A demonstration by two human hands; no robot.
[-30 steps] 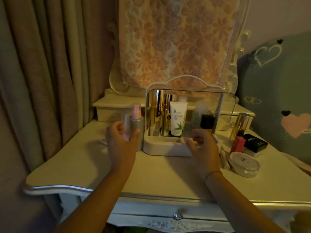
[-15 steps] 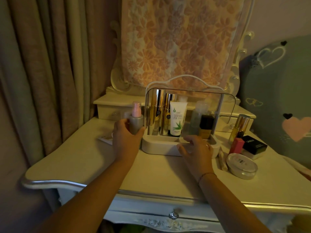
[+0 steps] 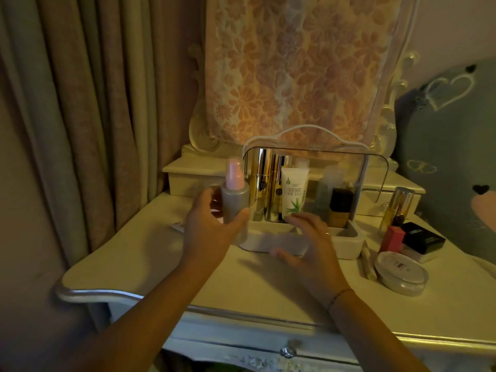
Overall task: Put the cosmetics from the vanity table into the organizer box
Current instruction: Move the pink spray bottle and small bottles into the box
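Grey pink-capped pump bottle, at the white plastic organizer box's 9 o'clock, could topple if the open left hand around it fumbles; right hand hovers spread.

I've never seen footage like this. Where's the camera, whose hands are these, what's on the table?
No machine: a person wears a camera on the head, looking down at their own hands. The vanity table carries a white organizer box, clear lid up, holding gold bottles, an aloe tube and a dark bottle. The left hand curves round a grey pump bottle beside the box; whether it grips is unclear. The right hand is open, empty. A round jar and black box wait at right.
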